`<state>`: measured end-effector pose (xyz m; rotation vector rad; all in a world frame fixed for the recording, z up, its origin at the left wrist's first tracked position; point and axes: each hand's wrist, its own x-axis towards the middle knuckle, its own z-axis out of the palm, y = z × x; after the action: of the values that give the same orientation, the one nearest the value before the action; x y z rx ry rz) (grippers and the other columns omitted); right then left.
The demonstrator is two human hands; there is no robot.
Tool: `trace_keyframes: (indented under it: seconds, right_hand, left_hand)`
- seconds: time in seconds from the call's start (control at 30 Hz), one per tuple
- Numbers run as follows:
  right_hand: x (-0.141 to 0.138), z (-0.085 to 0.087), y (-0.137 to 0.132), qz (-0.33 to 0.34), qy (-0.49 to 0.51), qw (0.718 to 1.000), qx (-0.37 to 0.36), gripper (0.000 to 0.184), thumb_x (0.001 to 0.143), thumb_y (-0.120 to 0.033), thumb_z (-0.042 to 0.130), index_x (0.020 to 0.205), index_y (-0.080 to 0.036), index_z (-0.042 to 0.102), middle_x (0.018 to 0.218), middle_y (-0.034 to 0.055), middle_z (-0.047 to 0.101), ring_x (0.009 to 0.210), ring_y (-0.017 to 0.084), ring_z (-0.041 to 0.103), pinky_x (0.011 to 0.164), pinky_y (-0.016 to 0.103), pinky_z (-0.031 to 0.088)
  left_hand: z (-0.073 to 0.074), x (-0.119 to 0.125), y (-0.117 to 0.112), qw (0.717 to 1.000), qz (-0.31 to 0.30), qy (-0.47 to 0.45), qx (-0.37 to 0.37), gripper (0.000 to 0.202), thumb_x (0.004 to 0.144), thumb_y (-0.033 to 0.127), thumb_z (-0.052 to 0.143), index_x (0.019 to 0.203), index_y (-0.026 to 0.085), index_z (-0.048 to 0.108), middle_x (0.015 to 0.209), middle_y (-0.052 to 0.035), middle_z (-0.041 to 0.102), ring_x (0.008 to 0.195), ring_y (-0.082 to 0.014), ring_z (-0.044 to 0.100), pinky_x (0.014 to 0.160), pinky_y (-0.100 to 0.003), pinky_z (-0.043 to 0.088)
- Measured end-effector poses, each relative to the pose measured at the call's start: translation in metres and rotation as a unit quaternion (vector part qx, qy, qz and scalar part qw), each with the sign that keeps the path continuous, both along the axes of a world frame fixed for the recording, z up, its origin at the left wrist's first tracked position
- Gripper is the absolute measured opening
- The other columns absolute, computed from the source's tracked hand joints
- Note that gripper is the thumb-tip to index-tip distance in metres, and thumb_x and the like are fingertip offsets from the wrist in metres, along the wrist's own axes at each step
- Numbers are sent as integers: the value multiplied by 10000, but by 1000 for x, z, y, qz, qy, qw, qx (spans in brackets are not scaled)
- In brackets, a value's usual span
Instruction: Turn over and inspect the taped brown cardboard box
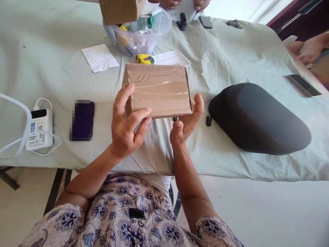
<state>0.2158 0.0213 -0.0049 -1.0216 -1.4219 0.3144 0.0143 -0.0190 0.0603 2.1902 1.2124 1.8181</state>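
A flat brown parcel (159, 90), wrapped in shiny packing tape, is held up above the near edge of the cloth-covered table (51, 68). My left hand (127, 125) grips its near left corner, thumb on top and fingers curled under. My right hand (186, 121) supports the near right corner from below, with the fingers against the parcel's side. The parcel is tilted a little toward me.
A dark phone (82, 120) and a white power bank (39, 128) with cables lie at the left. A black cushion-like case (257, 118) lies at the right. Behind the parcel are a yellow tape measure (144, 59), papers, a clear plastic bowl (141, 34) and a cardboard box (119, 10). Other people's hands show at the top and right.
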Motion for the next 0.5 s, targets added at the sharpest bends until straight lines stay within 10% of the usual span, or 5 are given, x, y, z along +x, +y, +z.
trace_keyframes:
  seconds: [0.27,0.5]
  right_hand:
    - [-13,0,-7,-42,61,990,120,663,968,-801,363,1458,-372,486,1314,94,523,1344,332,606,1090,606,552]
    - [2,-2,3,-36,110,988,98,599,1036,-691,235,1440,-347,514,1402,108,536,1412,340,586,1124,632,528]
  left_hand:
    - [-5,10,-5,997,-4,-8,72,157,1036,404,655,1117,270,642,1567,-78,525,1515,-286,536,1234,-566,541]
    - [-5,7,1,991,-105,-23,84,471,1046,404,639,1481,263,524,1550,-111,611,1537,-266,524,1274,-525,499]
